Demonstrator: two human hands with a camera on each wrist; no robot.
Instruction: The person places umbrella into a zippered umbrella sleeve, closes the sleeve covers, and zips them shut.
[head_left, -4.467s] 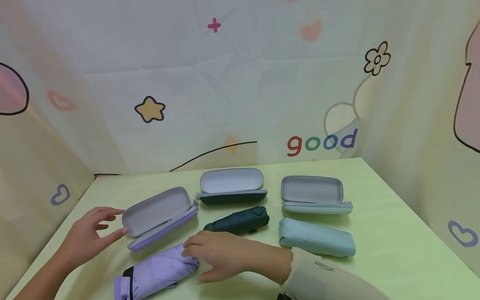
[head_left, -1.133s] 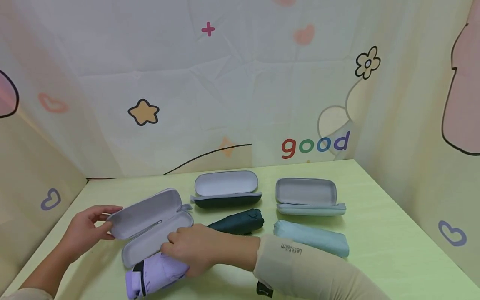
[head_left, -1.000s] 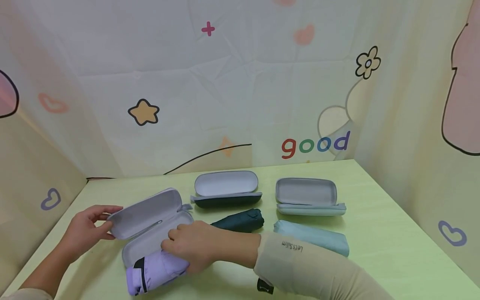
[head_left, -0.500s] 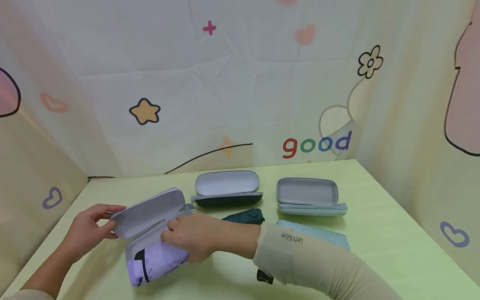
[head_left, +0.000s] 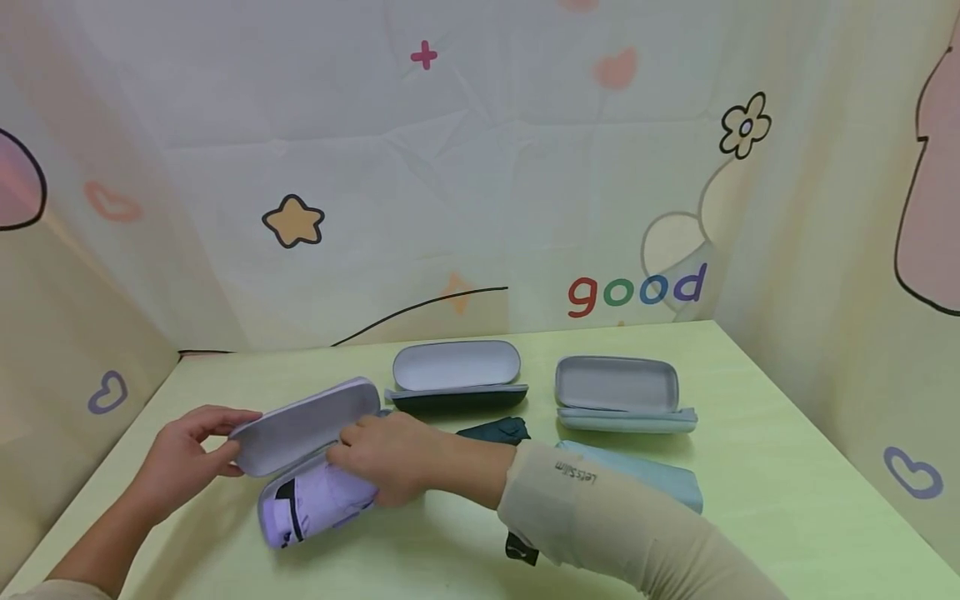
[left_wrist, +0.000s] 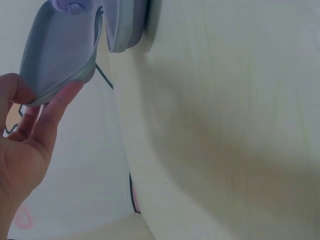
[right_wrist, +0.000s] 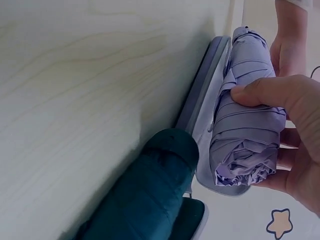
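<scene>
The left hand (head_left: 183, 458) pinches the rim of the raised lid of an open purple hard case (head_left: 307, 429); in the left wrist view its thumb and fingers hold the lid's end (left_wrist: 60, 55). A rolled purple folding umbrella (head_left: 326, 502) is in the right hand (head_left: 393, 458), thumb on one side and fingers on the other in the right wrist view. The umbrella lies lengthwise over the case's lower half, and how deep it sits inside cannot be told. A dark green folded umbrella (right_wrist: 150, 195) lies beside the case, partly behind the right forearm in the head view.
Behind stand an open dark green case (head_left: 457, 402) and an open pale green case (head_left: 626, 421). A pale green folded umbrella (head_left: 645, 475) lies in front of the latter, partly hidden by the right sleeve. A printed cloth (head_left: 360, 167) hangs behind the table.
The right hand has taken hold of the purple umbrella and brought it from the table in front onto the case's lower half. The left hand has gripped the lid and tilted it up.
</scene>
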